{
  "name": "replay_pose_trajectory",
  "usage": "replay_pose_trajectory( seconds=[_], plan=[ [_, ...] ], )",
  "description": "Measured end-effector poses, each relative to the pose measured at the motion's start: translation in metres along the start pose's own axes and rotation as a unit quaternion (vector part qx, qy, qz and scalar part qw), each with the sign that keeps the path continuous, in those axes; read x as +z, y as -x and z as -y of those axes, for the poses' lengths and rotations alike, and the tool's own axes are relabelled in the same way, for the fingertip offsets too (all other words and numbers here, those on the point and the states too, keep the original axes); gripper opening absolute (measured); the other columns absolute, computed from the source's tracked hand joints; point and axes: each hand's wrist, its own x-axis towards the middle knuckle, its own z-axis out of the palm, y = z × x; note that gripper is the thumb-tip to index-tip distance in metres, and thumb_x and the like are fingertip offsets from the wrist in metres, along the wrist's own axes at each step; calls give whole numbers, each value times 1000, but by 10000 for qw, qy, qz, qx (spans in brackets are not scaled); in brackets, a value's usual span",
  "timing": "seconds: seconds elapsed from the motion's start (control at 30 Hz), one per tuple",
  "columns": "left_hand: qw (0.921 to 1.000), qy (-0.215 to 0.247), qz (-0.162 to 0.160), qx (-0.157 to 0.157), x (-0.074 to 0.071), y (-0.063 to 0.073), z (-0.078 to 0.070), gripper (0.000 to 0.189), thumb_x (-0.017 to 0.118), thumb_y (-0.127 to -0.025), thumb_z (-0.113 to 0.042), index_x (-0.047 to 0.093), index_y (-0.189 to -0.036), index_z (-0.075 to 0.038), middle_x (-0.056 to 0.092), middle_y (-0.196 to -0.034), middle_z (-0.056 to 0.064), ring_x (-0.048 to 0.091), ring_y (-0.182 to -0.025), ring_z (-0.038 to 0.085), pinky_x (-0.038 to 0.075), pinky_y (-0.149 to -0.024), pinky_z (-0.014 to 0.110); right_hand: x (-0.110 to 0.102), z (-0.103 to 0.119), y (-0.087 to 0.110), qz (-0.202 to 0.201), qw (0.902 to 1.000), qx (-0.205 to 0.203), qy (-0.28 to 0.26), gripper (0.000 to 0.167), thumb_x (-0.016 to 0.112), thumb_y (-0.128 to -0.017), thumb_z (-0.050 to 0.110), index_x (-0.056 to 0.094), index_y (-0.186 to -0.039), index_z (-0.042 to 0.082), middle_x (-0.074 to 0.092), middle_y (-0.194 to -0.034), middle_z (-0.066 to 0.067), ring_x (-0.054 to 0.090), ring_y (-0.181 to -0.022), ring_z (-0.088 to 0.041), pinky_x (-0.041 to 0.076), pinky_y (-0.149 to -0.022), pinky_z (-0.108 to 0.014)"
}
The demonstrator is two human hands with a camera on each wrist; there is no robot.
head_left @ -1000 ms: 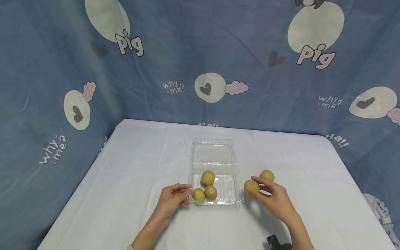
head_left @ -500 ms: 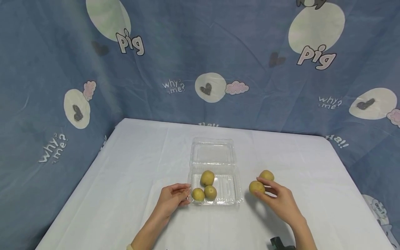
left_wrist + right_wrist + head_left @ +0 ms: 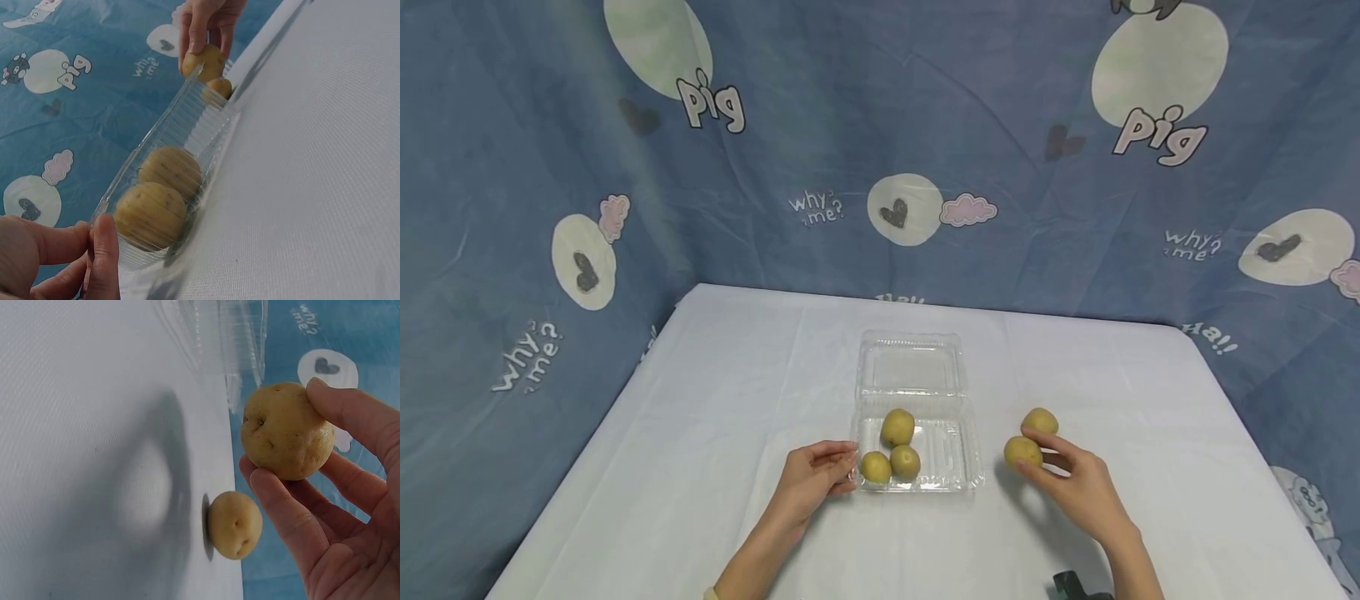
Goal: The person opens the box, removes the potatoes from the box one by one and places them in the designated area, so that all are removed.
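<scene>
A clear plastic clamshell box [image 3: 943,442] lies with its lid folded back on the table. Three potatoes sit in its left part: a larger potato [image 3: 898,427] at the back and two smaller ones in front. My left hand [image 3: 811,479] pinches the box's left rim between thumb and fingers, as the left wrist view [image 3: 105,250] also shows. To the right of the box, my right hand [image 3: 1078,483] holds a potato [image 3: 287,431] above the table between thumb and fingertips. Behind that hand another potato [image 3: 1041,421] rests on the cloth.
A white cloth covers the table [image 3: 737,375]. Behind it hangs a blue printed curtain [image 3: 760,250]. A dark object [image 3: 1070,585], partly cut off by the frame, shows beside the right wrist at the bottom.
My right hand has shifted a short way to the right and slightly toward me with its potato, away from the box. The left hand and the box look unmoved.
</scene>
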Motion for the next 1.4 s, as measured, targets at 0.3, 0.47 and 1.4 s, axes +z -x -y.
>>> replay_pose_trajectory(
  seconds=[0.3, 0.47, 1.4],
  plan=[
    [10000, 3, 19, -11, 1, 0, 0, 30, 69, -90, -3, 62, -116, 11, 66, -96, 13, 63, -74, 16, 62, -69, 28, -3, -9, 1, 1, 10000, 46, 58, 48, 78, -85, 26, 64, -128, 11, 65, -123, -9, 66, -104, -24, 55, -85, -22],
    [10000, 25, 32, -11, 1, -1, 1, 30, 69, -90, -3, 62, -116, 11, 66, -97, 13, 63, -74, 16, 62, -69, 28, -4, -12, 3, -16, 9998, 158, 157, 50, 78, -85, 29, 64, -129, 12, 63, -126, -10, 67, -103, -23, 54, -86, -25],
    [10000, 63, -30, -2, 1, -2, 1, 30, 69, -90, -2, 62, -115, 12, 65, -101, 16, 64, -79, 18, 62, -69, 28, -17, -28, 7, -5, 9964, 692, 498, 58, 76, -86, 37, 59, -133, 7, 57, -133, -19, 64, -108, -34, 55, -90, -50]
  ],
)
